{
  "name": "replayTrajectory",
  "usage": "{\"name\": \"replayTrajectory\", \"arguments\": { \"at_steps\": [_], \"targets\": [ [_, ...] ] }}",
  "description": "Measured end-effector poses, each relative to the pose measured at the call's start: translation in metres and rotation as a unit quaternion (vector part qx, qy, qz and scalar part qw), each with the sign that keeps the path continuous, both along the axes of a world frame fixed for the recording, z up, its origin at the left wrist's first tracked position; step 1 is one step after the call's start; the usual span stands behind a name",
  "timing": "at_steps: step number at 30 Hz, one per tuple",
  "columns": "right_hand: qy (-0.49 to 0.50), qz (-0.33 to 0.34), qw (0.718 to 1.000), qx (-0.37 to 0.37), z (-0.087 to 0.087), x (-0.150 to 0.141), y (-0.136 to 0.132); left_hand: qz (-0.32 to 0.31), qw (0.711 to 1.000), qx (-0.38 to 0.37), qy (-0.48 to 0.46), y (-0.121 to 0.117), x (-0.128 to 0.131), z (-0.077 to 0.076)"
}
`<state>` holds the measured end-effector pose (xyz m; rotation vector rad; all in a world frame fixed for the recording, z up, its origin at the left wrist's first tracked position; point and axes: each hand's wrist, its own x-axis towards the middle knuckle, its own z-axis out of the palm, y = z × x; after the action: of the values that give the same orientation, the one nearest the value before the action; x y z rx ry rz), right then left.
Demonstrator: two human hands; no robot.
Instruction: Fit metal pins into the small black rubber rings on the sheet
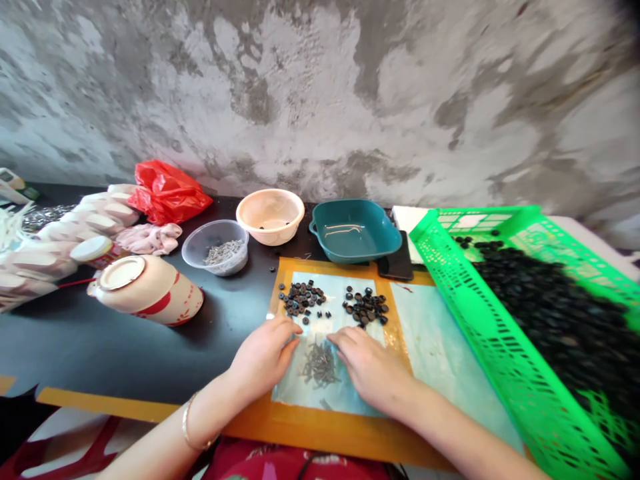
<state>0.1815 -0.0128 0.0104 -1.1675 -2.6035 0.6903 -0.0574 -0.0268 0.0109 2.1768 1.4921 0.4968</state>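
Screws (320,365) lie heaped on a clear plastic sheet (289,393) at lower centre of the frame, between the cupped left hand (263,357) and right hand (367,367), whether holding any unclear, below heaps of black rings (366,307).

Screws (320,365) lie on the plastic sheet (295,397), two heaps of washers (303,300) behind them; a basket (500,353) sits right, a bowl (270,215) and dish (353,230) beyond.

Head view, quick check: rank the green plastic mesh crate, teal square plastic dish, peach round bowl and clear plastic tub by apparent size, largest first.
1. Green plastic mesh crate, though nearness to the camera may exaggerate it.
2. Teal square plastic dish.
3. Peach round bowl and clear plastic tub: they look alike, so unranked.
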Motion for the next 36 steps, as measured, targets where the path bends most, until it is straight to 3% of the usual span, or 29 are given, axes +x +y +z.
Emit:
{"name": "replayTrajectory", "arguments": {
  "at_steps": [10, 15, 22, 29, 36],
  "targets": [
    [-0.015, 0.032, 0.999, -0.025, -0.005, -0.016, -0.006, 0.038, 0.998, -0.013, 0.047, 0.026, -0.007, -0.007],
    [-0.001, -0.018, 0.999, 0.036, -0.002, -0.008, 0.006, 0.039, 0.998, -0.014, 0.048, 0.039, -0.009, -0.006],
    [-0.037, -0.057, 0.994, 0.087, 0.006, -0.012, 0.034, -0.024, 0.995, 0.043, 0.085, 0.046, 0.005, 0.009],
    [-0.021, 0.019, 0.997, 0.073, -0.001, -0.022, 0.026, -0.061, 0.988, 0.079, 0.116, 0.058, 0.031, 0.003],
    [-0.058, 0.060, 0.990, 0.114, -0.011, -0.028, 0.031, -0.070, 0.990, 0.074, 0.097, 0.063, 0.034, -0.004]
  ]
}}
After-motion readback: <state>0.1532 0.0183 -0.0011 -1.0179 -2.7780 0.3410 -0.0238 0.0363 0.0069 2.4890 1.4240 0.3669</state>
